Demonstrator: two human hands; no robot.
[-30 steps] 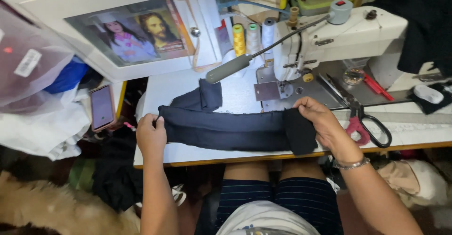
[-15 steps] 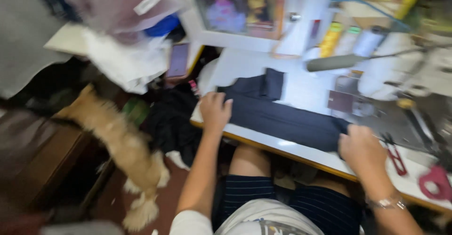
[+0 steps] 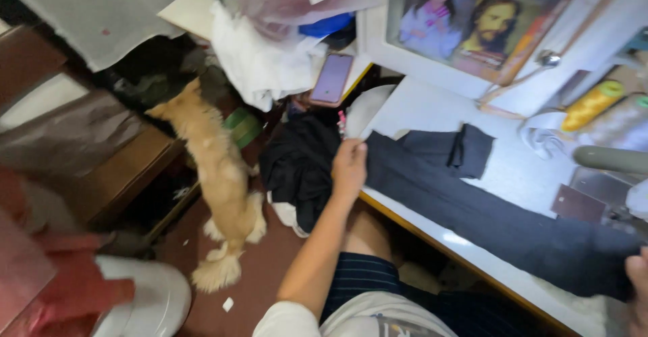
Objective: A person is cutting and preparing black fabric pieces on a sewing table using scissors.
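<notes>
Left hand [image 3: 349,168] pinched the near end of a dark folded garment [image 3: 472,202] at the white table [image 3: 513,168] edge, right hand [image 3: 638,276] barely in view at the garment's far end, its grip untellable, phone [image 3: 331,78] beyond, tan dog [image 3: 216,175] on the floor beside

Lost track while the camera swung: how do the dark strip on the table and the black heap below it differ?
The dark fabric strip lies flat and stretched along the white table, with the left hand on one end and the right hand at the other. The black cloth heap hangs crumpled beside the table edge, untouched. Both are dark cloth.
</notes>
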